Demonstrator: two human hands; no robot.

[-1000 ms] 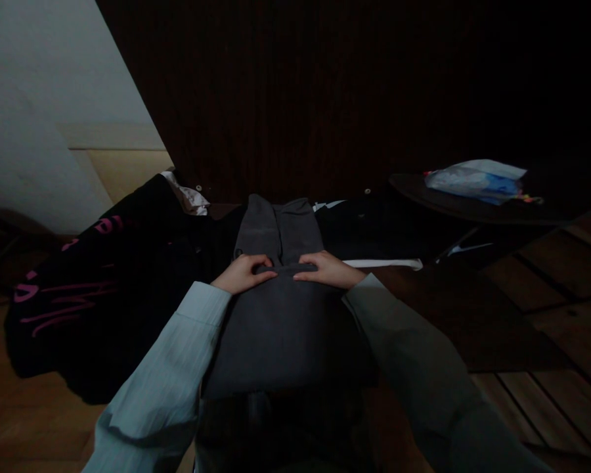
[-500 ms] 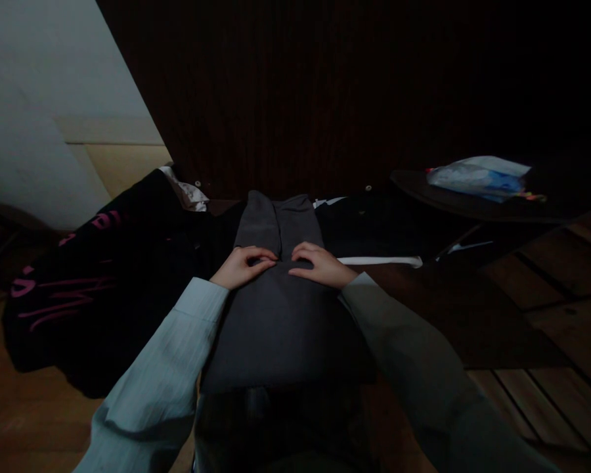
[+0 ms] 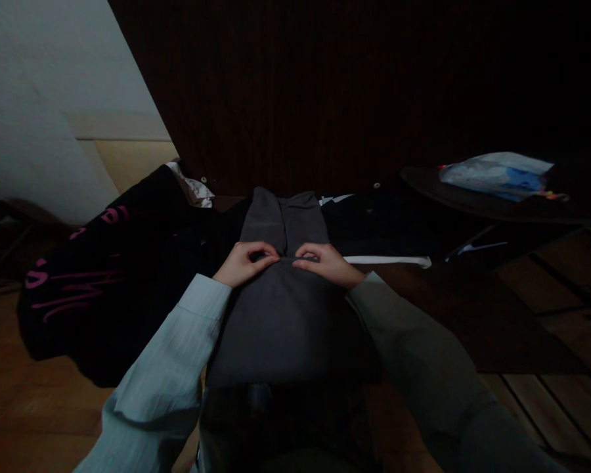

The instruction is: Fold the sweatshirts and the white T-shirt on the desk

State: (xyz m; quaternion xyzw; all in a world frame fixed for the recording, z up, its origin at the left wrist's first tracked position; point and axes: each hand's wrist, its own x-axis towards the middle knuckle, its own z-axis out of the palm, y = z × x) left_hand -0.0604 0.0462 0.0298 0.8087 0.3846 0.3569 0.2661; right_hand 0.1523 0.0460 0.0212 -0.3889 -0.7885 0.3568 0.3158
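Note:
A dark grey garment (image 3: 295, 328) lies folded in a long strip in front of me; whether it is a shirt or trousers I cannot tell. Two lengths of its cloth run side by side at the far end. My left hand (image 3: 246, 261) pinches a small ridge of the cloth near the middle, thumb against fingertips. Close by on the right, my right hand (image 3: 328, 264) pinches the same ridge. A narrow gap separates the two hands.
To the left, a black garment with pink lettering (image 3: 79, 289) hangs over the edge. More black clothing with a white strip (image 3: 389, 261) lies right of the grey cloth. A plastic packet (image 3: 497, 176) rests on a dark round-edged surface (image 3: 443, 197). A dark wooden panel (image 3: 325, 98) rises behind.
My right fingers have closed from a looser, parted pose onto the cloth, and a raised ridge now shows between the hands. The whole view has shifted slightly.

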